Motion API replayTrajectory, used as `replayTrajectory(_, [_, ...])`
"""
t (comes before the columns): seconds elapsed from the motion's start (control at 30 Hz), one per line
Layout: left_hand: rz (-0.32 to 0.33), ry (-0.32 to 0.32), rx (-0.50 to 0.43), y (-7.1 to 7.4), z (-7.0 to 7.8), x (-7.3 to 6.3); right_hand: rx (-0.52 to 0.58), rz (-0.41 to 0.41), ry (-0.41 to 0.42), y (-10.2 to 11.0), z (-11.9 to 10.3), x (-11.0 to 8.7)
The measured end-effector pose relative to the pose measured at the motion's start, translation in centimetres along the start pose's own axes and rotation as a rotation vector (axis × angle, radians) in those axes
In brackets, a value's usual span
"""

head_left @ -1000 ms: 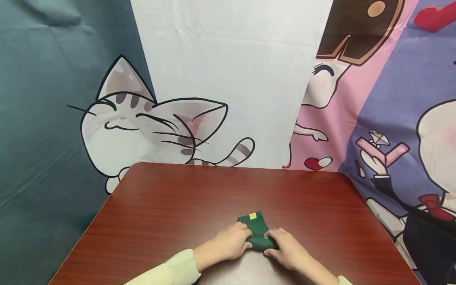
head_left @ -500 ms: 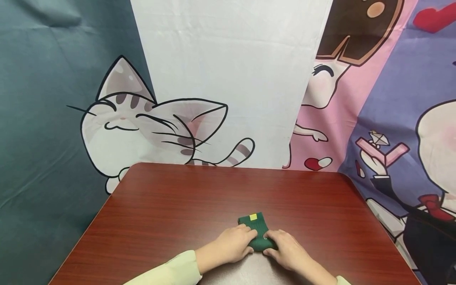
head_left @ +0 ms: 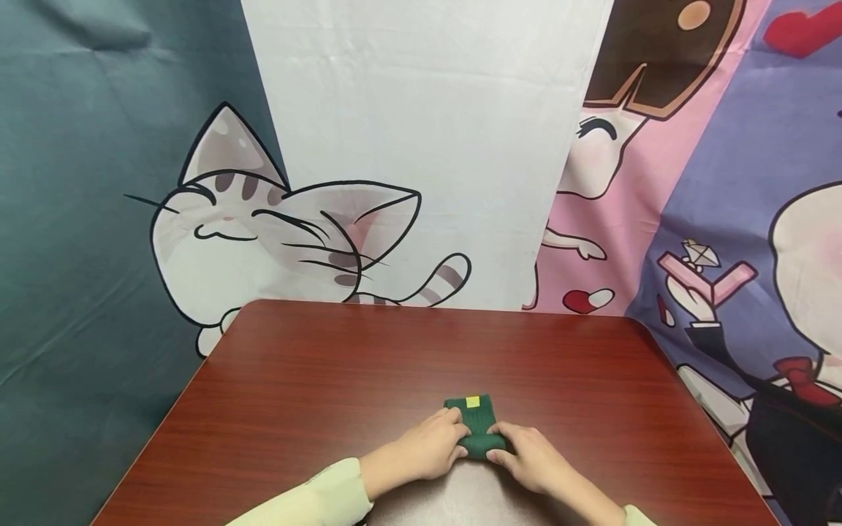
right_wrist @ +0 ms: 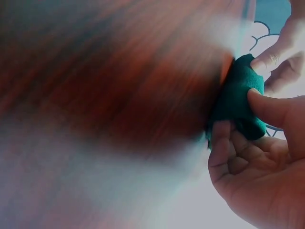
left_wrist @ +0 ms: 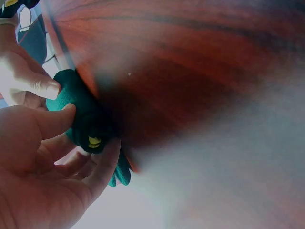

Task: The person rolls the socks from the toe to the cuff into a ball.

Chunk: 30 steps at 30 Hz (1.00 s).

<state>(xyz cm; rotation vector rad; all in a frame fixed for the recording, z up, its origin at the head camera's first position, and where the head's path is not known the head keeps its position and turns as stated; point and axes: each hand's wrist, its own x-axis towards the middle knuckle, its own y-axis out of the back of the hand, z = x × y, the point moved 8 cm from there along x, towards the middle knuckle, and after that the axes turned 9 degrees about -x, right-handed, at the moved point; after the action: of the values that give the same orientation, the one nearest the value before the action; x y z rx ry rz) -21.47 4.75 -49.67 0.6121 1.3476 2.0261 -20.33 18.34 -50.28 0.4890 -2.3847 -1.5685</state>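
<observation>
A dark green ribbed sock (head_left: 479, 420) with a yellow patch at its far end lies on the table, its near end rolled into a thick tube. My left hand (head_left: 430, 446) grips the left end of the roll, thumb on the near side and fingers over the top. At the right end, my right hand (head_left: 529, 456) pinches the roll between thumb and fingers. The left wrist view shows the coiled end of the sock (left_wrist: 83, 107) with a bit of yellow inside. In the right wrist view the green roll (right_wrist: 238, 95) spans between both thumbs.
The reddish-brown wooden table (head_left: 316, 365) has rounded far corners. Behind it hangs a printed cloth backdrop (head_left: 421, 109) with a cartoon cat and other figures. Pale green sleeves (head_left: 329, 493) cover the forearms.
The near end of the sock now shows as a more distinct roll, and its flat part has straightened slightly to the right. My left hand shifted right, then back left.
</observation>
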Motion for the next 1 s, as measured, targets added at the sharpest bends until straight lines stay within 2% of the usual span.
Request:
replayTrajectory(0.33, [-0.019,-0.026,-0.038,0.2,-0.1,0.0,0.127,-0.129,-0.051,-0.4,0.7,1.0])
replayTrajectory(0.57, [-0.032,-0.057,0.070,-0.1,0.5,0.1,0.163,-0.177,-0.112,-0.3,1.2,1.4])
replayTrajectory(0.67, [-0.028,-0.065,0.081,-0.1,0.6,0.3,0.097,-0.145,-0.104,-0.1,0.9,1.2])
replayTrajectory(0.77, [-0.032,-0.062,0.077,0.0,0.6,0.5,-0.033,-0.081,-0.059,0.1,0.0,0.8])
replayTrajectory(0.87, [-0.031,-0.044,0.078,0.0,0.5,0.5,-0.145,-0.011,0.012,0.2,-0.9,0.5])
replayTrajectory(1.0, [-0.017,0.000,0.073,-0.1,0.3,0.5,-0.207,0.057,0.102,0.5,-1.8,0.5])
